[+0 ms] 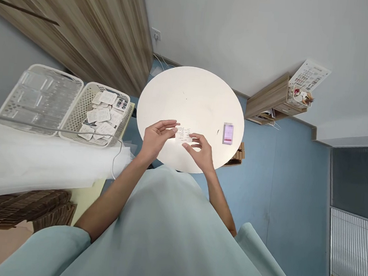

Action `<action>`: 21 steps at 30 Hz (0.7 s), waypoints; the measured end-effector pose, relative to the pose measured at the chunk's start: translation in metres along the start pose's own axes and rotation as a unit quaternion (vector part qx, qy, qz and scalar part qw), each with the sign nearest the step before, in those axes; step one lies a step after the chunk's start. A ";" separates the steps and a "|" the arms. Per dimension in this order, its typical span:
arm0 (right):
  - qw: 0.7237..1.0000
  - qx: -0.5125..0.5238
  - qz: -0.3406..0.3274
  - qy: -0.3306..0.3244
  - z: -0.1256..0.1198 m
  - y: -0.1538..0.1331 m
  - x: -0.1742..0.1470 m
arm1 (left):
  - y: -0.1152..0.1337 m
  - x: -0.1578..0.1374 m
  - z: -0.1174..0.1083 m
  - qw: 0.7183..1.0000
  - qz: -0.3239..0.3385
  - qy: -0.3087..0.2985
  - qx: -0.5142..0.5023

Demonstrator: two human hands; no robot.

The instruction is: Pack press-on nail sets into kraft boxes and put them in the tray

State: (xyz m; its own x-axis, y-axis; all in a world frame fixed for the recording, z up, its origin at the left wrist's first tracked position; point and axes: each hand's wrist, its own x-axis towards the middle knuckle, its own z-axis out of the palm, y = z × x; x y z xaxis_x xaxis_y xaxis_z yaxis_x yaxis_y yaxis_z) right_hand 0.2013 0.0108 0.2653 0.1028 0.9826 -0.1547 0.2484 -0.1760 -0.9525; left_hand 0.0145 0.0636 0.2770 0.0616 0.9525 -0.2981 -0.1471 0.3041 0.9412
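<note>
Both hands [158, 137] [202, 150] pinch packet [183, 134] | table [191, 95] near edge | beyond bare

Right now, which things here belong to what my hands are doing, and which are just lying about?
In hand:
- small white printed packet, pinched between left hand and right hand
- round white table beneath them
- cream plastic basket of similar packets, probably the supply

Lying about:
- small pink-and-white item on the table, blurred
- clear plastic basket
- wooden shelf
- stacked brown cardboard
</note>
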 end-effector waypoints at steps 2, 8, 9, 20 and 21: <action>0.999 -0.032 0.012 0.014 0.003 0.002 0.001 | -0.004 -0.004 0.011 0.999 0.010 0.006 0.036; 0.997 0.050 0.055 0.016 -0.005 0.017 0.002 | -0.014 -0.008 0.039 0.996 0.023 0.000 0.092; 0.994 0.085 0.064 0.001 -0.011 0.020 0.002 | -0.015 -0.007 0.041 0.996 0.023 0.000 0.087; 0.913 0.322 0.142 -0.208 -0.045 0.061 0.001 | -0.036 -0.007 0.052 0.994 -0.099 -0.030 0.038; 0.912 0.316 0.145 -0.217 -0.045 0.064 0.001 | -0.038 -0.009 0.052 0.994 -0.101 -0.023 0.029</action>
State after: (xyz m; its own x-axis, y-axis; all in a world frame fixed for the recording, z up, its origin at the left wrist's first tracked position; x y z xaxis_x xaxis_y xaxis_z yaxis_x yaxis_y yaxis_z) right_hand 0.2610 -0.0022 0.2160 -0.3493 0.8551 -0.3830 -0.3481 -0.4980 -0.7943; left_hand 0.0707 0.0426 0.2524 0.1303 0.8702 -0.4752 -0.0696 0.4861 0.8711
